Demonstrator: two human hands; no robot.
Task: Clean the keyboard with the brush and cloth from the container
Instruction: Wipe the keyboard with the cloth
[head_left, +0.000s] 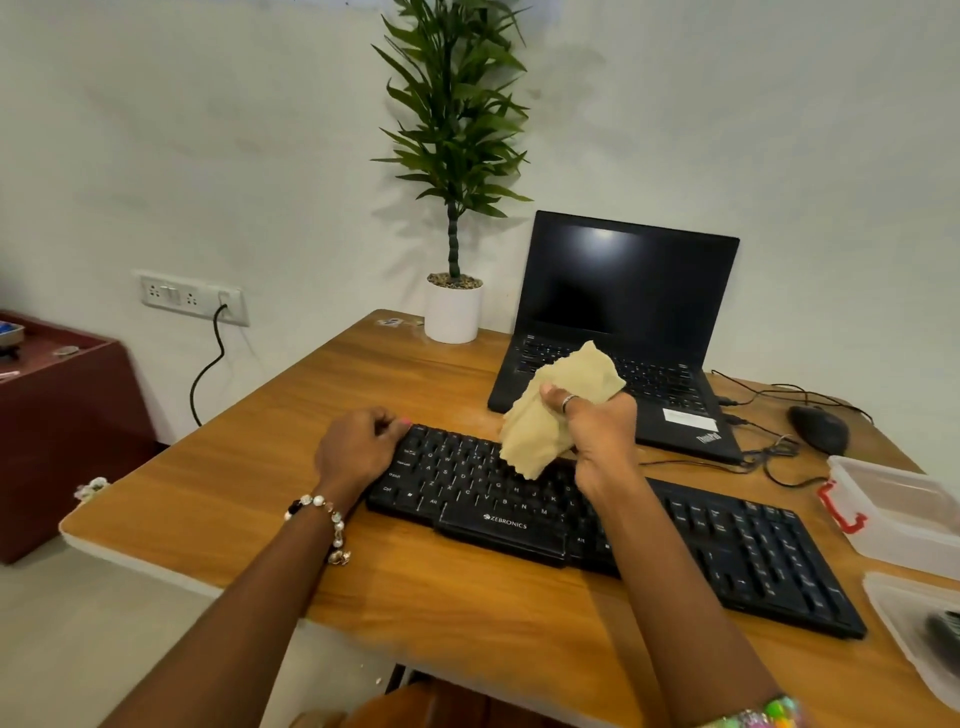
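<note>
While the right hand (597, 431) bunches the tan cloth (556, 410) in a closed grip, thumb and fingers wrapped round its middle, the loose lower corner hangs just above the key rows of the black keyboard (597, 525). Cloth not yet pressed flat on the keys, as far as can be told; the corner may brush them.

Left hand (358, 447): curled shut on the keyboard's far-left corner, fingers over the edge, apparently steadying it. Holds nothing else.

Key relation: keyboard lies directly below the right grip, long axis running from the left hand's corner away toward the right and nearer edge of the tabletop (291, 415). Most of the board, including the number pad, stretches off to the right of the grip; only a short run of keys lies between the two hands. Right hand is the working one and is nearer every uncleaned section.

Judgement: wiping step in hand; the coming move is a drop onto the keys and a sweep along the long axis, rightward.

Beyond the grip: open laptop (623, 322), screen dark. Right of it a mouse (818, 428) and tangled cables. Clear container (898, 504) with a red latch sits at the keyboard's right end; brush not identifiable from this view.
</note>
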